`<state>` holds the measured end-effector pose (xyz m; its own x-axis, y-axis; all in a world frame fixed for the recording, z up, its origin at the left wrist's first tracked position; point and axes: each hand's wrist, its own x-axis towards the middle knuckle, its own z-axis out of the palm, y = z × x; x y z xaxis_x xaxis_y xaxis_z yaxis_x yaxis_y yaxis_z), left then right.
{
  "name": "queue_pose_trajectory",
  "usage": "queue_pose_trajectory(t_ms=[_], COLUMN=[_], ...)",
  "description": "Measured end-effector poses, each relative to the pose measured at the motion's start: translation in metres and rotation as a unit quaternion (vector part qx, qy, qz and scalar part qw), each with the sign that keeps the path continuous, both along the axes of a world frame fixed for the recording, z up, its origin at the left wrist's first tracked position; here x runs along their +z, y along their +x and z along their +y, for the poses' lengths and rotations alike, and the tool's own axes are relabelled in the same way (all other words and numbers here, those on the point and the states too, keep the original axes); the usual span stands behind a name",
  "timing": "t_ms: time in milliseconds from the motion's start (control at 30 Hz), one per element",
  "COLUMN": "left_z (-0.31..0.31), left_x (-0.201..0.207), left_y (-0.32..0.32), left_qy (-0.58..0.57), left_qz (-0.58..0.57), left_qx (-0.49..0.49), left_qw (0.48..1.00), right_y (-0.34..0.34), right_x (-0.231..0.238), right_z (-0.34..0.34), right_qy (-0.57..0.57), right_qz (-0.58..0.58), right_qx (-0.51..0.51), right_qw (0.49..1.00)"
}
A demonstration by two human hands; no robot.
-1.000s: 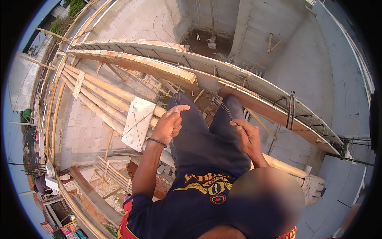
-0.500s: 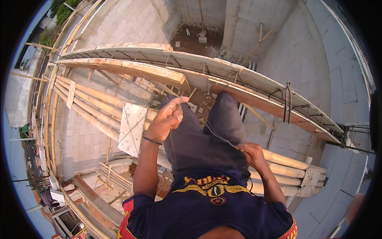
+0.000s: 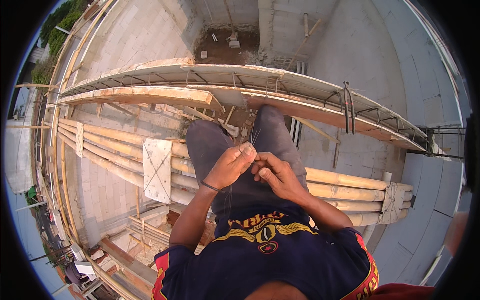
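Note:
Both of my hands meet above my lap. My left hand (image 3: 231, 165) is closed in a pinch on a few thin tie wires (image 3: 255, 136), whose ends stick up past the thumb. Some fine strands also hang faintly below this hand, against my dark trousers. Close beside its fingertips is my right hand (image 3: 277, 175), with curled fingers and the thumb drawn in. What lies between the right fingers is hidden. A pair of long-handled pincers (image 3: 346, 107) hangs over the edge of the formwork, ahead and to the right.
Bamboo poles (image 3: 345, 192) run beneath me from left to right, with a pale board (image 3: 157, 170) tied across them. Ahead stretches board formwork (image 3: 320, 112) with steel bars inside. Light block walls (image 3: 360, 55) surround a deep drop to the ground.
My right hand has come up from beside my right thigh to my left fingertips. The left hand has moved down and right. The wire stretched between them is now gathered in close.

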<state>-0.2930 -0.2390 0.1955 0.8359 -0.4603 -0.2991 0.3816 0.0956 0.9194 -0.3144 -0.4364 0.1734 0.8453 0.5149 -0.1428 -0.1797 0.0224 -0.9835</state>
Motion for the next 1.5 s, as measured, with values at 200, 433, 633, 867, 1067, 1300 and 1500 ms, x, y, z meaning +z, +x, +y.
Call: queue_pose_trajectory(t_ms=[200, 433, 633, 867, 1067, 1300, 1500], left_z=[0.004, -0.007, -0.011, -0.007, -0.016, -0.023, -0.025], left_x=[-0.003, -0.013, -0.008, -0.004, 0.001, -0.008, -0.011], left_y=[-0.012, -0.025, -0.031, -0.031, -0.033, -0.036, -0.036], left_qy=[-0.171, -0.020, 0.099, 0.162, 0.205, 0.216, 0.205], left_qz=[0.020, -0.041, -0.161, -0.185, -0.229, -0.294, -0.314], left_qx=[0.070, 0.135, 0.163, 0.151, 0.164, 0.174, 0.156], left_qw=[0.982, 0.990, 0.968, 0.958, 0.937, 0.915, 0.914], right_y=[0.014, 0.020, 0.023, 0.021, 0.017, 0.020, 0.026], right_x=[0.004, 0.007, 0.002, -0.004, -0.003, -0.009, -0.009], right_z=[0.013, 0.005, -0.001, -0.001, 0.004, -0.001, -0.010], right_qy=[-0.046, -0.035, 0.097, 0.115, 0.104, 0.212, 0.239], right_qz=[-0.023, -0.011, 0.262, 0.287, 0.263, 0.352, 0.377], right_qx=[-0.114, -0.067, 0.029, 0.084, 0.055, 0.073, 0.098], right_qw=[0.992, 0.997, 0.960, 0.947, 0.958, 0.909, 0.889])
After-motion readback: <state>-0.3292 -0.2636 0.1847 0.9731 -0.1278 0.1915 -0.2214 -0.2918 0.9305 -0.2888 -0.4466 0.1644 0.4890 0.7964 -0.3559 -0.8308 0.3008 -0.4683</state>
